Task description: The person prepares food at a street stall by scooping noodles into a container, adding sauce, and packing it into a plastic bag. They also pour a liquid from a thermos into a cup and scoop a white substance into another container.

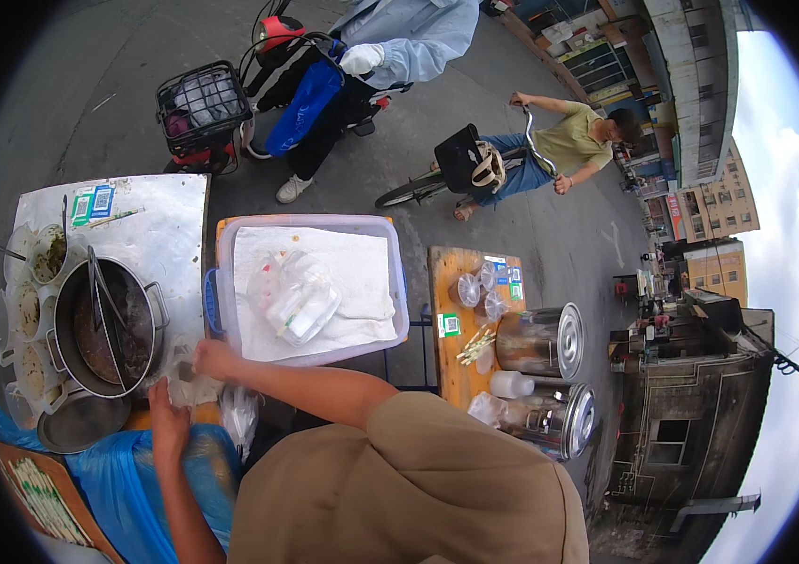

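At the right edge of the pot, my right hand (215, 361) is closed on a thin clear plastic bag (183, 381). My left hand (169, 415) is at the bag's lower side, its fingers pinched together on the film. Whether anything is inside the bag I cannot tell. Just left of both hands stands a round metal pot (157, 324) with a divider and dark broth. Metal utensils (98, 282) lean in it. Below the pot is a shallow metal pan (84, 425). More clear plastic bags (240, 414) hang beside my right forearm.
Tubs of condiments (31, 310) line the left edge. A pale plastic tub (397, 282) holds white cloth and a bagged white box (310, 315). Metal canisters (536, 343) and cups stand on a wooden board (446, 282). Beyond are a scooter rider (418, 42) and a cyclist (578, 136).
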The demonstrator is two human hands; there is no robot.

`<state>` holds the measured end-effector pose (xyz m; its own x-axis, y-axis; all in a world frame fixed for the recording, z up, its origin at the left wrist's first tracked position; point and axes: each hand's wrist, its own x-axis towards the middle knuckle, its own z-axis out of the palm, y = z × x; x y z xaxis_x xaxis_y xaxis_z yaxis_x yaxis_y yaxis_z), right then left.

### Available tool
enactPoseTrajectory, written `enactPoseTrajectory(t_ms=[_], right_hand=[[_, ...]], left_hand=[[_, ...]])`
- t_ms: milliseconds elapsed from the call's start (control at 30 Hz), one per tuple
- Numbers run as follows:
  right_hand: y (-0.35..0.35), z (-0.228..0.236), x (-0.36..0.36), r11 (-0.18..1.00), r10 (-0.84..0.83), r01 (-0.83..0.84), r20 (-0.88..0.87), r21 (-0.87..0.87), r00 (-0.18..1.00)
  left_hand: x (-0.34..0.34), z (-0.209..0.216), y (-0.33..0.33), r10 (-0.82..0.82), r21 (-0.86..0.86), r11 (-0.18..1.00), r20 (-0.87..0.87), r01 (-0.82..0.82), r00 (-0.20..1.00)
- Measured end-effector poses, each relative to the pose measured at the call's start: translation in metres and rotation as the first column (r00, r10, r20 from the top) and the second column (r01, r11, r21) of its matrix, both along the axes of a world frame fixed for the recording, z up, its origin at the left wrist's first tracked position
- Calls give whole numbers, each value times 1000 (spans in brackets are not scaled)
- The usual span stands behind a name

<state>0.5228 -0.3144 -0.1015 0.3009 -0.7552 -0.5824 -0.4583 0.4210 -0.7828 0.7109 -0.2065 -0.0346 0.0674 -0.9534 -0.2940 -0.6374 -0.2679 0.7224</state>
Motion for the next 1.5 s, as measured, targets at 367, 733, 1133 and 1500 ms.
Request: enactPoseTrajectory(t_ms=[367, 733, 1133, 1500], right_hand=[[70, 116, -127, 996, -29, -16, 475, 91, 880], [192, 165, -300, 946, -238, 317, 529, -61, 815], [260, 173, -395, 623, -489, 596, 342, -507, 803], [256, 262, -409, 674, -286, 461, 371, -577, 883]], left_hand=[[-94, 120, -12, -308, -180, 934, 34, 309, 951], [-300, 183, 45, -545, -249, 740, 322, 625, 774], [-454, 184, 67, -677, -229, 722, -431, 653, 597], [-423, 70, 69, -718, -130, 607, -513, 784, 471]])
